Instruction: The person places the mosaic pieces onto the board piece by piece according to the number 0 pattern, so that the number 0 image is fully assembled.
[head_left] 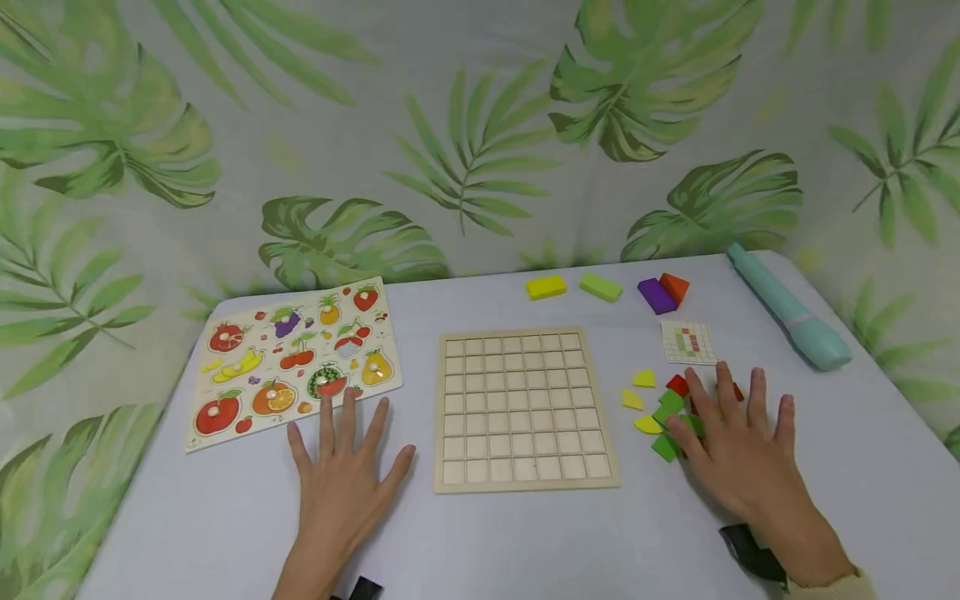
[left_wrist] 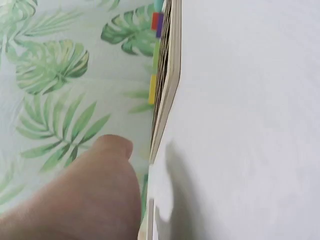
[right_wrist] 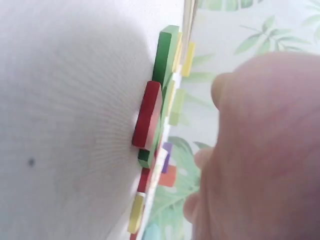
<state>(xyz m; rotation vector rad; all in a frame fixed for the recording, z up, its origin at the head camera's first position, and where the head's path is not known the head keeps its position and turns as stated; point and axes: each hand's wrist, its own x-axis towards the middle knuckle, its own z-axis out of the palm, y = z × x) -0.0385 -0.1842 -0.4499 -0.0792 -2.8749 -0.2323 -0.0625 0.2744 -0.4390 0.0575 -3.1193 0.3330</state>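
My left hand [head_left: 343, 483] lies spread, palm down, at the lower edge of the fruit puzzle board [head_left: 262, 364], holding nothing. Its thumb [left_wrist: 107, 170] shows in the left wrist view. My right hand [head_left: 742, 454] is spread over a loose cluster of small tiles and covers some of them. Green tiles [head_left: 664, 447], a red tile [head_left: 677, 385] and yellow quarter-round tiles [head_left: 632, 400] show beside its fingers. In the right wrist view a red tile [right_wrist: 147, 115] and a green tile [right_wrist: 165, 57] lie under the hand, apart from it. Between the hands lies a wooden grid board [head_left: 525, 408].
Behind the tiles lies a small pattern card [head_left: 688, 342]. Along the back are a yellow block [head_left: 546, 287], a light green block [head_left: 601, 287], a purple block [head_left: 656, 296] and an orange-red triangular block [head_left: 675, 288]. A teal object with a long handle [head_left: 787, 308] lies far right.
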